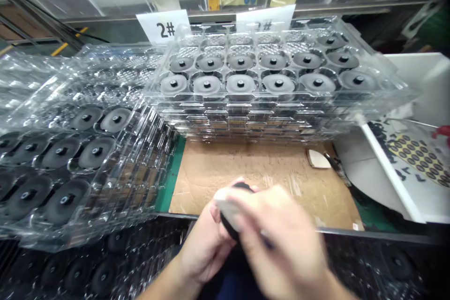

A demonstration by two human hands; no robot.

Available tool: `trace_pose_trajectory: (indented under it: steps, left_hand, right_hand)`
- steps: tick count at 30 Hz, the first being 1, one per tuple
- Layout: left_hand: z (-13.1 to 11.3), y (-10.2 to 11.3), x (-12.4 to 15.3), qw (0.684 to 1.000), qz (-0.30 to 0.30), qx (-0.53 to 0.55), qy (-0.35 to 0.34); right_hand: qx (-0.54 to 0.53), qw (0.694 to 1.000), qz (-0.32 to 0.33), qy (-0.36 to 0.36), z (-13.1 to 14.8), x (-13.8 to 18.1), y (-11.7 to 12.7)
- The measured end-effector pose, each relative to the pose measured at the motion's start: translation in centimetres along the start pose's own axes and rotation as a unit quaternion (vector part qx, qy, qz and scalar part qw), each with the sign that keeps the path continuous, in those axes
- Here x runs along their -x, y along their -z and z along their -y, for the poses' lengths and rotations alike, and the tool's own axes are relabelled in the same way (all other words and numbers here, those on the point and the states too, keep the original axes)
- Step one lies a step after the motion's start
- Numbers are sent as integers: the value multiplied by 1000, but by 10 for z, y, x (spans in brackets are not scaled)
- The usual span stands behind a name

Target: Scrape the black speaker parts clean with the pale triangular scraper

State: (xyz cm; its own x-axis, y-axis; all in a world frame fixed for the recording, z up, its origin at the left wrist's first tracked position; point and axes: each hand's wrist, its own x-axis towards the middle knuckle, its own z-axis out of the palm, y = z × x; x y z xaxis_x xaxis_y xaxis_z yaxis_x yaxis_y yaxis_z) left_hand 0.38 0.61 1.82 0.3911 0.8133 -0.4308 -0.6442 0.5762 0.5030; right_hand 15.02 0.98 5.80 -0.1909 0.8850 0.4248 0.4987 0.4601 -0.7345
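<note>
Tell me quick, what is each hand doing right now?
Left hand: closed on a dark round part.
Right hand: blurred, lying over the same part; grip cannot be told.

The trays (274, 98) are clear plastic, their empty cells stamped with a fine diamond grid. The discs (232, 85) in them are grey to charcoal, each with a small black centre. The label (163, 26) is white with black "2#". The cardboard (260, 173) is plain brown, the mat (171, 178) green. The sticker sheet (418, 154) shows rows of black ovals on pale yellow. The held part (242, 186) is black, with a blurred whitish piece (225, 206) against it.
</note>
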Motion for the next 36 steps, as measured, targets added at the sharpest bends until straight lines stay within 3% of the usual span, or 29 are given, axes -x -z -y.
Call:
trace_pose_trajectory:
  steps: [2, 5, 9, 11, 14, 17, 20, 23, 26, 28, 30, 33, 36]
  left_hand:
    - [0, 0, 0, 1000, -21, -14, -1]
    - [2, 1, 0, 998, -54, -13, -8]
    - [1, -5, 1, 998, -45, -19, 26]
    - [-5, -6, 3, 999, -24, -17, 22]
    - [-13, -5, 4, 1000, 11, -8, 26]
    - [-13, -5, 3, 998, 21, -1, 55]
    - [-9, -6, 1, 996, 45, 17, 75]
    - [-6, -2, 4, 996, 56, 8, 66]
    - [-7, 9, 9, 996, 71, 34, 47]
    - [-9, 17, 12, 993, 86, 72, 43]
    - [-10, 22, 13, 990, 91, 96, 44]
    - [-12, 26, 12, 988, 93, 108, 56]
    - [-13, 26, 10, 987, 102, 112, 62]
  right_hand:
    - [-29, 996, 73, 32, 10, -4, -3]
    - [-36, 988, 152, -14, 10, -8, -9]
    - [3, 999, 50, 12, 8, -10, -13]
    - [-26, 996, 80, 39, 9, -6, -8]
    - [-19, 986, 164, -5, 6, 7, 9]
    - [80, 985, 148, -35, 3, 12, 20]
    - [114, 985, 116, 52, 3, -1, 17]
    - [12, 979, 154, 133, -7, -17, 9]
    - [-43, 991, 123, 25, -30, -14, 2]
    - [-29, 992, 80, -90, -49, 2, -5]
    - [-3, 983, 82, -164, -70, 27, -18]
    - [18, 972, 134, -193, -94, 64, -37]
    - [33, 969, 141, -200, -101, 73, -38]
